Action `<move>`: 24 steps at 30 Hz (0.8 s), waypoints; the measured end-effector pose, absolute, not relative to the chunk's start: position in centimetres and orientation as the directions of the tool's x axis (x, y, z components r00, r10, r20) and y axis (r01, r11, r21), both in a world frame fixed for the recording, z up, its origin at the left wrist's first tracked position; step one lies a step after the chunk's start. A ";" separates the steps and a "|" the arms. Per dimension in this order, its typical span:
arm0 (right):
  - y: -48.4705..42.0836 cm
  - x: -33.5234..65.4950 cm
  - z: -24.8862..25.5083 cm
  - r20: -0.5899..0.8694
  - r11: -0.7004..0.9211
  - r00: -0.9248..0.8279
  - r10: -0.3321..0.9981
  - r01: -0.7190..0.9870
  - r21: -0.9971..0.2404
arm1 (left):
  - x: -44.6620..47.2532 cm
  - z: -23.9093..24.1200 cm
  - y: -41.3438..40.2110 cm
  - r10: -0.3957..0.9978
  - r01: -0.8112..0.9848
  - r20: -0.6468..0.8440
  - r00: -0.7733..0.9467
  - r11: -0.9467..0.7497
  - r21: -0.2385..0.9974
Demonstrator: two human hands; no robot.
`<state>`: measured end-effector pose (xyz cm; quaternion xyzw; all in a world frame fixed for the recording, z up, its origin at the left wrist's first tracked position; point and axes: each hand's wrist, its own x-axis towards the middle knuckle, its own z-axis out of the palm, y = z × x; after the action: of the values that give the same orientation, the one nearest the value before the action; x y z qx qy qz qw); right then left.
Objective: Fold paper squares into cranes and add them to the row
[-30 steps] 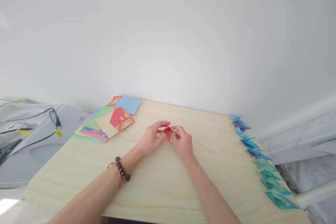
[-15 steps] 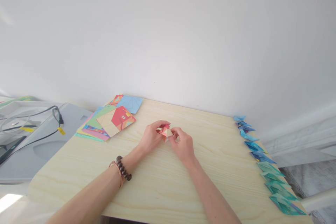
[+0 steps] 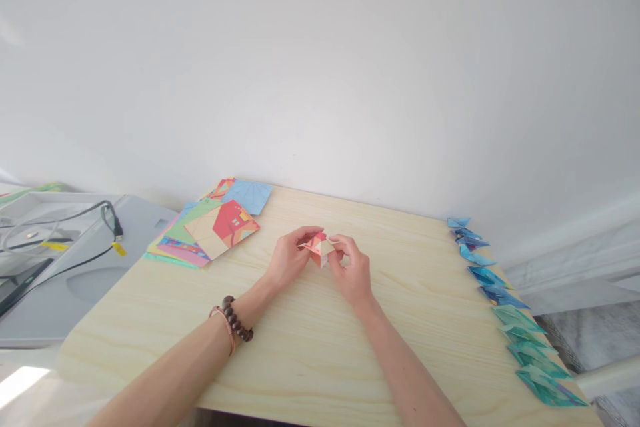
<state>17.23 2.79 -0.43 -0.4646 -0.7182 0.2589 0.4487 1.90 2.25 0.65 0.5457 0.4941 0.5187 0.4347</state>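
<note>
Between my hands, over the middle of the wooden table (image 3: 300,347), is a small folded paper (image 3: 319,248) in red, cream and white. My left hand (image 3: 291,255) pinches its left side, the thumb and forefinger closed on it. The fingers of my right hand (image 3: 352,270) close on its right edge. A bracelet of dark beads (image 3: 235,319) and a thin pinkish band circle my left wrist. The exact shape of the folds is partly covered by my fingertips.
At the back left lie overlapping origami sheets (image 3: 200,233), some printed with fold lines. Along the right edge runs a row of folded blue and green paper pieces (image 3: 537,357). A grey surface with a white tray and black cables (image 3: 107,220) adjoins on the left; a white wall (image 3: 350,80) stands behind.
My right fingers have shifted slightly right and up along the paper's edge, and more of its red and cream face shows. My left hand keeps its hold.
</note>
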 end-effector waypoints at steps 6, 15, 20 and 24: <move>3.0 17.4 -0.4 0.366 0.358 -0.070 0.928 0.439 -0.824 | 2.0 1.1 2.4 0.981 -0.329 -0.068 0.184 0.127 0.936; 3.1 17.4 -0.6 0.373 0.421 -0.197 0.907 0.386 -0.821 | 2.1 1.2 2.5 0.963 -0.503 -0.195 0.188 0.265 0.823; 3.0 17.4 -0.5 0.378 0.444 -0.245 0.893 0.333 -0.832 | 1.8 1.0 2.8 0.960 -0.562 -0.209 0.187 0.279 0.779; 2.9 17.4 -0.4 0.374 0.441 -0.255 0.892 0.304 -0.845 | 1.5 0.9 2.9 0.951 -0.598 -0.215 0.220 0.306 0.740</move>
<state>17.37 2.95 -0.36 -0.4149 -0.7209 0.3280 0.4478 1.54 2.85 0.94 0.2634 0.3351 0.5269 0.7353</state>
